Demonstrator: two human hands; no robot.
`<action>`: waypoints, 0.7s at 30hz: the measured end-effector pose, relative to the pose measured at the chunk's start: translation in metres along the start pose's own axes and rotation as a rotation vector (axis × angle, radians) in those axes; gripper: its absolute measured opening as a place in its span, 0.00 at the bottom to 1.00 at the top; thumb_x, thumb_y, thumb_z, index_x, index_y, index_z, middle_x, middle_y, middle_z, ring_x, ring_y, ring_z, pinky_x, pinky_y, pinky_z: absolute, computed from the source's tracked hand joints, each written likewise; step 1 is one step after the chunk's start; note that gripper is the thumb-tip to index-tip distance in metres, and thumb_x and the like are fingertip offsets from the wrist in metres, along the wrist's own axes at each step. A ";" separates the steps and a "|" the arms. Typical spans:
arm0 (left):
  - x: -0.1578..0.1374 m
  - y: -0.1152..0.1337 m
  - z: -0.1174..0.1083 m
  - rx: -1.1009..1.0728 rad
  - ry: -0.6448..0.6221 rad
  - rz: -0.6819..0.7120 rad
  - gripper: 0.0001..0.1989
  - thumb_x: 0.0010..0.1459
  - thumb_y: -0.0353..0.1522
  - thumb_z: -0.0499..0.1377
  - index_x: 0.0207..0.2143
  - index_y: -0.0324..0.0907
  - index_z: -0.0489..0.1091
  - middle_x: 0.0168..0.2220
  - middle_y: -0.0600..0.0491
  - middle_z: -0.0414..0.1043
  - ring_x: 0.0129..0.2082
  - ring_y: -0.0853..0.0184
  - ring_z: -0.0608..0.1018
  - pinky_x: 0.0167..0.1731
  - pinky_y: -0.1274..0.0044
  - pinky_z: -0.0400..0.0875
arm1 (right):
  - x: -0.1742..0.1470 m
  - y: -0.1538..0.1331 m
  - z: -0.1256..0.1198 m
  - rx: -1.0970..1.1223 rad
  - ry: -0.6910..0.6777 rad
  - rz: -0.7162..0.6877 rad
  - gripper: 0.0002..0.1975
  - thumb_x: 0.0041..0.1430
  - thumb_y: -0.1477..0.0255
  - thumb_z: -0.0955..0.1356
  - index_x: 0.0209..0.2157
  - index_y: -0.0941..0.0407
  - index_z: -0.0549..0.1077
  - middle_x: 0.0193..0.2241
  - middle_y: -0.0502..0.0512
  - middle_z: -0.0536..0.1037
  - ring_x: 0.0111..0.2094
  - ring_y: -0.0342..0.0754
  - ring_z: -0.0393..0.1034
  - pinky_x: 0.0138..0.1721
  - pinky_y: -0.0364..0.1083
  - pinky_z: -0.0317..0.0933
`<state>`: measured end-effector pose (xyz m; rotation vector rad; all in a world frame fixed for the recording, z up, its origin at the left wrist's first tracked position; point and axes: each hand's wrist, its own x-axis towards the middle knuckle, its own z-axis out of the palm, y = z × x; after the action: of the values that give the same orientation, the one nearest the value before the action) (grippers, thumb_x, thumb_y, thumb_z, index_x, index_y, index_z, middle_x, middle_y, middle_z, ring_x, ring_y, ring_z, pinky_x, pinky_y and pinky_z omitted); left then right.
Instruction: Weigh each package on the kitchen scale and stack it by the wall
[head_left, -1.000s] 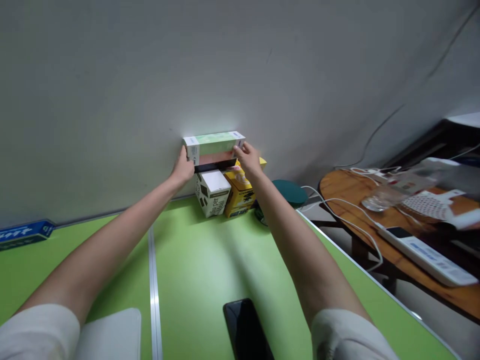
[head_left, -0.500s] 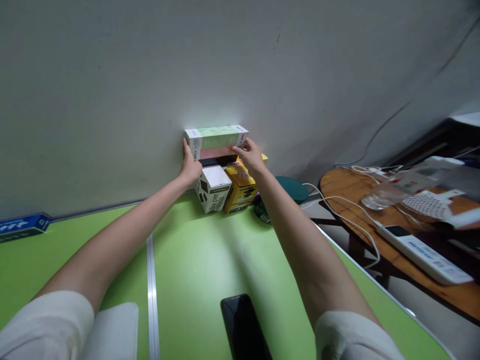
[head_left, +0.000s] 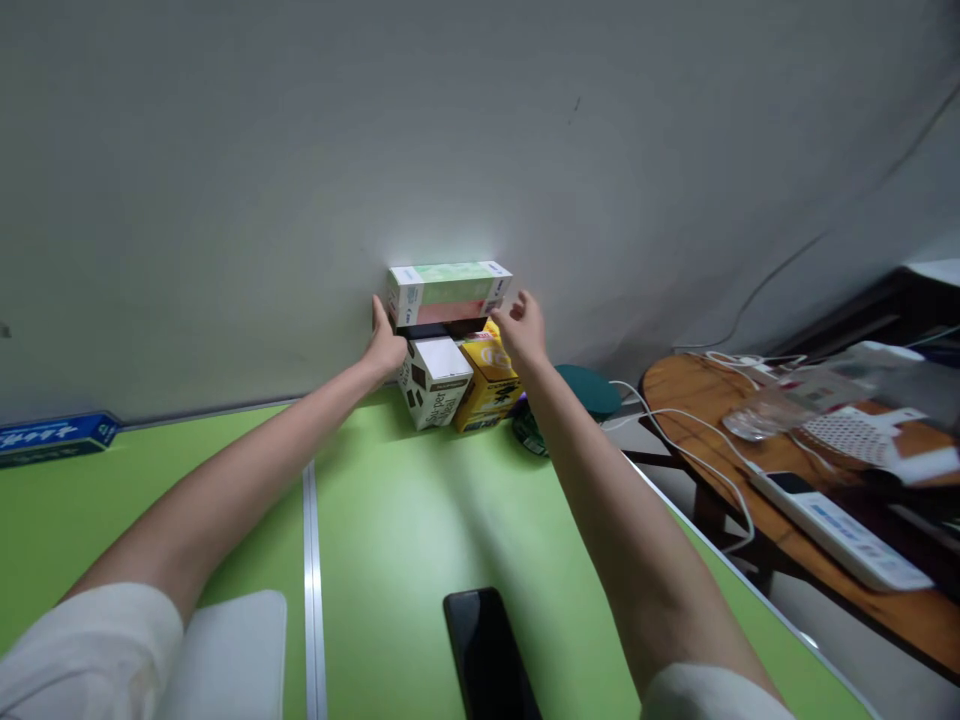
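A long white and green box with a pinkish front (head_left: 450, 290) rests against the wall, on top of a dark flat item (head_left: 450, 329) and the boxes beneath. At its left end is my left hand (head_left: 384, 345), fingers stretched upward and not wrapped round it. My right hand (head_left: 523, 325) hovers just off the right end, fingers loosely curled and apart. Below stand a white carton with dark print (head_left: 437, 385) and a yellow box (head_left: 487, 385), side by side. A dark green round container (head_left: 529, 432) is partly hidden behind my right forearm.
A black phone (head_left: 491, 655) lies on the green table (head_left: 375, 560), near a white flat object (head_left: 229, 655). A blue box (head_left: 56, 437) sits at the left by the wall. On the right, a wooden table (head_left: 679, 390) holds a power strip (head_left: 840, 530), cables and plastic packaging.
My right hand has let go of the long box and moved slightly right. My left hand's grip has loosened at the other end. The view has shifted slightly.
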<state>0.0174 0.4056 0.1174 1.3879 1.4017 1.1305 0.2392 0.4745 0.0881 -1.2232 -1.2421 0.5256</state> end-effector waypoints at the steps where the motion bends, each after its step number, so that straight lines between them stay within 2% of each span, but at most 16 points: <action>1: -0.012 -0.003 -0.009 0.003 -0.013 0.001 0.50 0.52 0.19 0.54 0.69 0.43 0.26 0.71 0.45 0.32 0.70 0.59 0.44 0.67 0.63 0.44 | -0.012 -0.005 -0.004 -0.021 0.046 0.036 0.29 0.45 0.68 0.70 0.52 0.58 0.66 0.53 0.66 0.72 0.55 0.58 0.66 0.58 0.62 0.56; 2: -0.025 -0.008 -0.018 -0.001 -0.047 0.006 0.48 0.53 0.20 0.54 0.69 0.43 0.30 0.71 0.45 0.34 0.70 0.59 0.45 0.67 0.64 0.44 | -0.026 -0.012 -0.007 -0.024 0.053 0.055 0.28 0.45 0.68 0.70 0.50 0.59 0.68 0.51 0.67 0.73 0.54 0.58 0.67 0.58 0.61 0.57; 4: -0.055 -0.022 -0.041 -0.016 -0.155 0.017 0.43 0.55 0.21 0.53 0.69 0.43 0.38 0.71 0.45 0.39 0.70 0.60 0.46 0.66 0.65 0.45 | -0.064 -0.027 -0.011 0.024 -0.065 0.049 0.22 0.47 0.66 0.70 0.45 0.60 0.72 0.44 0.65 0.77 0.49 0.56 0.72 0.56 0.60 0.61; 6: -0.090 -0.039 -0.065 -0.025 -0.266 0.014 0.38 0.57 0.23 0.51 0.69 0.44 0.44 0.70 0.46 0.44 0.69 0.61 0.50 0.66 0.64 0.46 | -0.110 -0.046 -0.011 0.106 -0.316 0.110 0.18 0.49 0.64 0.70 0.41 0.57 0.74 0.38 0.59 0.80 0.42 0.53 0.75 0.52 0.59 0.64; 8: -0.127 -0.055 -0.088 -0.027 -0.326 -0.009 0.33 0.60 0.27 0.52 0.67 0.46 0.49 0.69 0.46 0.50 0.68 0.60 0.55 0.66 0.63 0.48 | -0.158 -0.067 -0.004 0.149 -0.659 0.213 0.17 0.50 0.64 0.71 0.42 0.55 0.75 0.38 0.57 0.81 0.39 0.52 0.76 0.50 0.58 0.67; 11: -0.184 -0.073 -0.117 -0.056 -0.372 -0.077 0.29 0.62 0.33 0.54 0.65 0.47 0.55 0.67 0.47 0.54 0.67 0.58 0.58 0.66 0.61 0.50 | -0.221 -0.100 0.015 0.218 -1.067 0.251 0.18 0.54 0.64 0.70 0.47 0.54 0.75 0.43 0.58 0.81 0.45 0.51 0.75 0.51 0.56 0.67; 13: -0.220 -0.081 -0.134 -0.121 -0.400 -0.134 0.29 0.62 0.35 0.54 0.65 0.47 0.55 0.67 0.47 0.54 0.67 0.58 0.59 0.66 0.61 0.50 | -0.252 -0.120 0.032 0.249 -1.247 0.233 0.20 0.57 0.65 0.69 0.51 0.52 0.73 0.48 0.59 0.79 0.50 0.52 0.73 0.53 0.56 0.66; 17: -0.273 -0.093 -0.172 -0.266 -0.353 -0.227 0.32 0.63 0.35 0.55 0.67 0.49 0.49 0.69 0.48 0.50 0.66 0.55 0.60 0.65 0.59 0.50 | -0.286 -0.147 0.075 0.291 -1.428 0.231 0.21 0.60 0.65 0.68 0.55 0.49 0.71 0.54 0.59 0.74 0.55 0.53 0.69 0.56 0.57 0.63; 21: -0.292 -0.115 -0.223 -0.295 -0.216 -0.254 0.33 0.61 0.33 0.56 0.67 0.47 0.51 0.68 0.47 0.52 0.67 0.55 0.58 0.66 0.59 0.50 | -0.310 -0.157 0.136 0.293 -1.536 0.248 0.22 0.60 0.64 0.69 0.56 0.48 0.69 0.57 0.60 0.72 0.58 0.54 0.66 0.59 0.61 0.58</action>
<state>-0.2170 0.1080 0.0505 1.0550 1.1651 0.9471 -0.0272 0.2137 0.0796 -0.5746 -2.1029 1.9634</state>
